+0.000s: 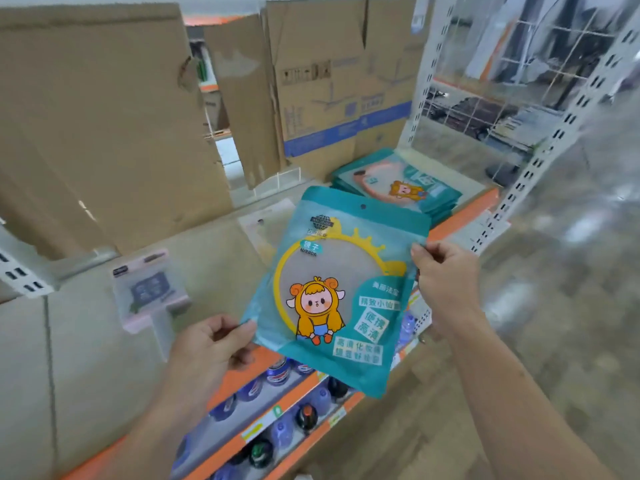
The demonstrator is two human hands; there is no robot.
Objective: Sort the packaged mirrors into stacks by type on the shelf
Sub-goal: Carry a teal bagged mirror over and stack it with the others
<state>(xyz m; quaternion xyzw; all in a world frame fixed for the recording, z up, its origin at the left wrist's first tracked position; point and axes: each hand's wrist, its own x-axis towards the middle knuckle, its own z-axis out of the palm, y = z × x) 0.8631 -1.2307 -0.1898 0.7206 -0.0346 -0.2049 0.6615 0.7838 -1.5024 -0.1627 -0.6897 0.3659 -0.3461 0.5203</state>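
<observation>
Teal mirror packet [341,292] is pinched at its lower-left corner by the left hand [211,344] and at its right edge by the right hand [446,275], fingers curled.

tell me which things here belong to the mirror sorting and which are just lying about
Job: teal mirror pack, held by left hand and right hand; teal stack; pink pack.
Lying about: cardboard boxes; bottles below.
</observation>
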